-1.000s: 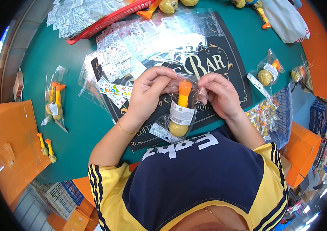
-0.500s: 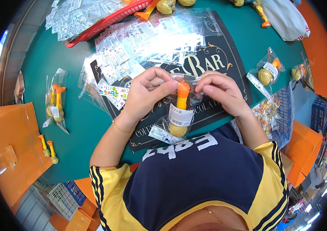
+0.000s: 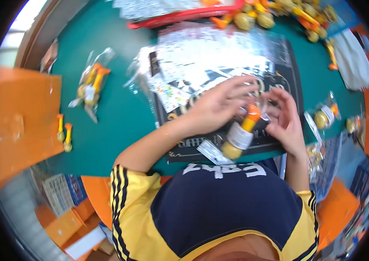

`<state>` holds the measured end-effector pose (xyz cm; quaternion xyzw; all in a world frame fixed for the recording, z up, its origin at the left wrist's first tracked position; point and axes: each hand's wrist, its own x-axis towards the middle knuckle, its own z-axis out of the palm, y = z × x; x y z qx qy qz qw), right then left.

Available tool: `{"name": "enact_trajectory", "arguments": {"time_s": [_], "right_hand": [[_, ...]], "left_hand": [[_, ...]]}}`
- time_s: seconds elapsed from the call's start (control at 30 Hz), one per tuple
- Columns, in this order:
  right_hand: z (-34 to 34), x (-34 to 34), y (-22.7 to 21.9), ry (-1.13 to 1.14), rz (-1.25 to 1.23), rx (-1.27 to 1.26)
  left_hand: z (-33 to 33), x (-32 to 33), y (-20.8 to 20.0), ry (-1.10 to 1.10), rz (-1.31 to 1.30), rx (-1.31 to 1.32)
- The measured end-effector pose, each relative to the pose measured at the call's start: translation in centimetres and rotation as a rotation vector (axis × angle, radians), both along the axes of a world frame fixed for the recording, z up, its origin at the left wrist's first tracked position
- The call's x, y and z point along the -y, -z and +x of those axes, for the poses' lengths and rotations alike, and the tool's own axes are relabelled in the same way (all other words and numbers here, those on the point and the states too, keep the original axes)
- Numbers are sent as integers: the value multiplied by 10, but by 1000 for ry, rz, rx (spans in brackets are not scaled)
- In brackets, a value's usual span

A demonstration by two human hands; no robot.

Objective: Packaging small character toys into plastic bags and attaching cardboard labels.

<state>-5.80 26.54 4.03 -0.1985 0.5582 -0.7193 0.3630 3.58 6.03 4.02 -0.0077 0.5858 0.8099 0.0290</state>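
Observation:
In front of my chest is a clear plastic bag with a toy [image 3: 239,135] inside, tilted with its orange end up and its gold ball toward me. A white label wraps its middle, and a printed card [image 3: 212,152] juts out beside the ball. My left hand [image 3: 223,103] is blurred, its fingers stretched out and apart over the bag's upper end. Curled at the bag's upper right edge, my right hand [image 3: 286,119] grips the film by the orange end. Motion smears the fingertips.
Flat clear bags with cards [image 3: 210,52] overlie the black printed mat [image 3: 295,87]. Behind them stands a red basket [image 3: 184,18]. Loose toys [image 3: 258,17] pile up at the back right. Bagged toys lie left [image 3: 92,87] and right [image 3: 325,116]. An orange box [image 3: 23,126] borders the left.
The view has shifted, placing the mat and bags farther right. My left fingers have gone from pinching the bag's top to stretched out. The bagged toy leans more to the right.

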Motion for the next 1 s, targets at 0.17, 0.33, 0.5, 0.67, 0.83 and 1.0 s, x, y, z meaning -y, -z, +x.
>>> {"name": "enact_trajectory", "arguments": {"time_s": [0.17,0.33,0.5,0.67,0.83,1.0], "right_hand": [[-8,9,16,26,202,-74],[-74,-50,38,434,280,-120],[-149,-161,68,785,341,-312],[-172,-213,60,980,668,-1061],[-122,-161,1,966,1163,-1714],[-58,-83,-16,751,617,-1462]], "left_hand": [[11,17,-30,-98,-698,-281],[49,99,-55,-591,-1496,-298],[121,189,-37,-891,-1847,30],[151,207,-13,-804,-1990,573],[152,207,5,-905,-2088,397],[132,147,-16,-954,-1962,132]]}}
